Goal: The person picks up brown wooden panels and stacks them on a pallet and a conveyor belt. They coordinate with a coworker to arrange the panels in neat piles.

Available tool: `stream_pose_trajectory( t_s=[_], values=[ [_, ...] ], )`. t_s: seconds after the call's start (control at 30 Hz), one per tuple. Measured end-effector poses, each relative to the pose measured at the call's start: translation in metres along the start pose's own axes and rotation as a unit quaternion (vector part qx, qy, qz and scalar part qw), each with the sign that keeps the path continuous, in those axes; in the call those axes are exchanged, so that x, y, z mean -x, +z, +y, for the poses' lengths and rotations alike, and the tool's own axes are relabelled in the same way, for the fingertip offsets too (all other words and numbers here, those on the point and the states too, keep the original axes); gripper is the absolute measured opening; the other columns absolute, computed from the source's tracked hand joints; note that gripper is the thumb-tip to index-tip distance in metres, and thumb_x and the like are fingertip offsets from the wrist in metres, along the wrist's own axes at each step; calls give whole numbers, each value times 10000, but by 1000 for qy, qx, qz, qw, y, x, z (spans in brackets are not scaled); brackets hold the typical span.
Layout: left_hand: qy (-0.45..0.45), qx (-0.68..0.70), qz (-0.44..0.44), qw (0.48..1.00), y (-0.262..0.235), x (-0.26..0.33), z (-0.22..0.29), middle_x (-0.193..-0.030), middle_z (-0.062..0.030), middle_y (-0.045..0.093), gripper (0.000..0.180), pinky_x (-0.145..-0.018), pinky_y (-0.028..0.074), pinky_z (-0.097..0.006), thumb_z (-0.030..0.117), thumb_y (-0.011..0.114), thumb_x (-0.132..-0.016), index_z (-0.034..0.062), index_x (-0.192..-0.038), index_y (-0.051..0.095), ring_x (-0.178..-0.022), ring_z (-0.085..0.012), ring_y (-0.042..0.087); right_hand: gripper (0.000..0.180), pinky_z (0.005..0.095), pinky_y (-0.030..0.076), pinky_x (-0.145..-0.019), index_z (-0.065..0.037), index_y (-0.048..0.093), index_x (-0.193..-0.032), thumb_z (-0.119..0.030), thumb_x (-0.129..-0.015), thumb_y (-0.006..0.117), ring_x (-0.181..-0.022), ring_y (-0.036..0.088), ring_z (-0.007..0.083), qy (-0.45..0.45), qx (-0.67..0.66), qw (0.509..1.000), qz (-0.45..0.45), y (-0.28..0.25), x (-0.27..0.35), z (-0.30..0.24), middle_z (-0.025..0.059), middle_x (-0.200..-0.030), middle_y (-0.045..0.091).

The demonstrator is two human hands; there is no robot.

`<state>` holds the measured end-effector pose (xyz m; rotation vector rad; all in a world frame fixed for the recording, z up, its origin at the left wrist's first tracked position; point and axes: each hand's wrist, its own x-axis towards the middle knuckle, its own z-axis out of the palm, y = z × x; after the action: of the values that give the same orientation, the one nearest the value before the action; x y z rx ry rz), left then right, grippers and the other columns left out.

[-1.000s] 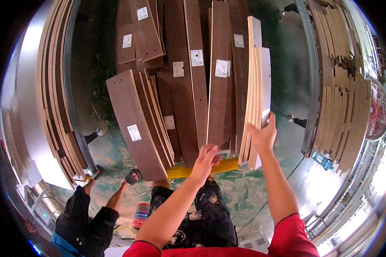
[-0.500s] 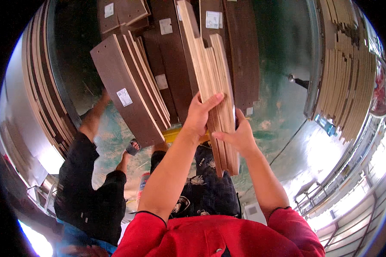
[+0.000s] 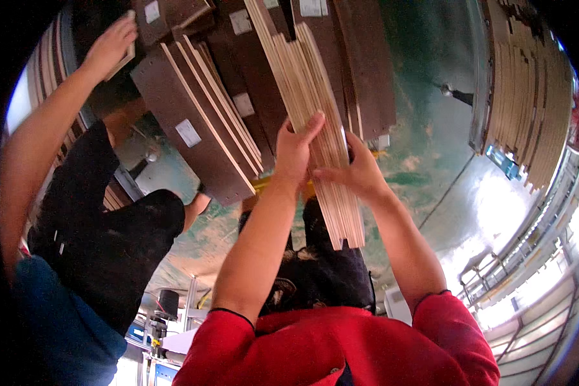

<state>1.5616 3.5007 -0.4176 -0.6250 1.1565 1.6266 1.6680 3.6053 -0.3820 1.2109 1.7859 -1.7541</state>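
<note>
The bundle of pale boards [image 3: 315, 122] has swung upright above the green floor [image 3: 424, 154], both hands [image 3: 296, 151] [image 3: 360, 170] clasping it.

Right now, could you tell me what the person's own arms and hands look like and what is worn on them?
Both forearms are bare below short red sleeves that end above the elbows. The left hand and right hand wear no gloves. No watch, ring or wristband shows on either.

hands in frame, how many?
3. Left hand and right hand clasp the pale board bundle at centre; a co-worker's hand touches a board upper left. Others may be hidden.
</note>
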Motion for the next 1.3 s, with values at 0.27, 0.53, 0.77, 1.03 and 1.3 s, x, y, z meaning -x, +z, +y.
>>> stream_pose_trajectory(
  t_s=[0.27, 0.53, 0.77, 1.03, 1.3],
  values=[
    [-56, -11, 40, 998, 9, 21, -5, -1063, -88, 666, 579, -808, 549, -341, 325, 800, -810, 14, -1229, 550, -918, -196, 657, 996, 368, 448, -974, 45, 456, -1331, -354, -547, 924, -1127, 593, 284, 58, -68, 996, 8, 0, 24, 2, 199, -1193, 618],
    [-28, 37, -16, 999, -3, 37, -41, -1079, -104, 664, 422, -821, 566, -383, 250, 686, -903, 0, -1224, 575, -930, -226, 667, 832, 386, 482, -895, -1, 487, -1214, -310, -571, 915, -1035, 621, 294, 8, -45, 998, 41, 7, 54, 8, 171, -1101, 636],
    [-67, 37, 8, 997, -11, 53, -40, -1101, -124, 647, 431, -856, 557, -409, 202, 671, -906, -26, -1247, 539, -962, -242, 657, 728, 380, 502, -859, -7, 503, -1175, -174, -580, 888, -986, 646, 287, 17, -40, 997, 61, 22, 69, 4, 170, -1049, 656],
    [-102, 35, 8, 994, -24, 65, -32, -1167, -136, 610, 588, -881, 549, -435, 248, 727, -876, -6, -1323, 443, -1027, -264, 630, 684, 372, 519, -814, 0, 509, -1151, -182, -604, 878, -925, 662, 247, -27, -56, 991, 118, 43, 83, 10, 173, -999, 673],
    [-23, -86, -175, 981, -42, 91, -64, -1207, -70, 579, 641, -965, 464, -342, 178, 717, -895, 36, -1407, 359, -1142, -190, 549, 670, 367, 523, -815, -7, 509, -1164, -175, -621, 862, -924, 653, 223, -19, -45, 981, 187, 24, 103, 15, 141, -999, 672]
  ],
)
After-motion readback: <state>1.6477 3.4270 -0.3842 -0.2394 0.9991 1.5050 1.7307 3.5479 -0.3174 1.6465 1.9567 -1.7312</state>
